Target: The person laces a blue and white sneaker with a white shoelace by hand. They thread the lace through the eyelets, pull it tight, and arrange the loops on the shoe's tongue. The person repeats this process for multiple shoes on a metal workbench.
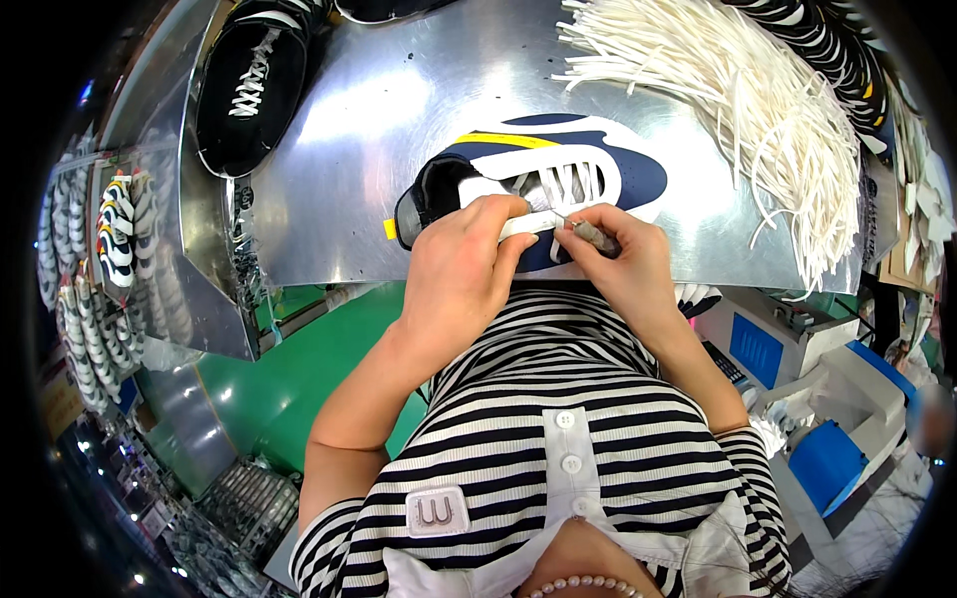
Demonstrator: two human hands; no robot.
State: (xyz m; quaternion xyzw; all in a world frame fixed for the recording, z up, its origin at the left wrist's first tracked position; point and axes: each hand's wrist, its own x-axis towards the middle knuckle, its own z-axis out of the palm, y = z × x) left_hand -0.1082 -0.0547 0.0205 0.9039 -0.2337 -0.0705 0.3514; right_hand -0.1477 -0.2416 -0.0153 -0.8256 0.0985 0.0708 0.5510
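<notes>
A navy shoe (608, 169) with white side panels and a yellow stripe lies on its side on a shiny metal table (399, 120), at the near edge. My left hand (464, 264) grips the shoe's near side by the white eyelet panel, thumb on the panel. My right hand (618, 264) holds a thin pointed metal tool (588, 231) with a grey handle, its tip touching the white panel by the laces. Both hands are close together, just in front of my striped shirt.
A big heap of white laces (758, 100) lies at the table's back right. A black shoe with white laces (249, 85) rests at the back left. Racks of finished shoes (110, 249) stand on the left. Blue and white machines (827, 399) sit to the lower right.
</notes>
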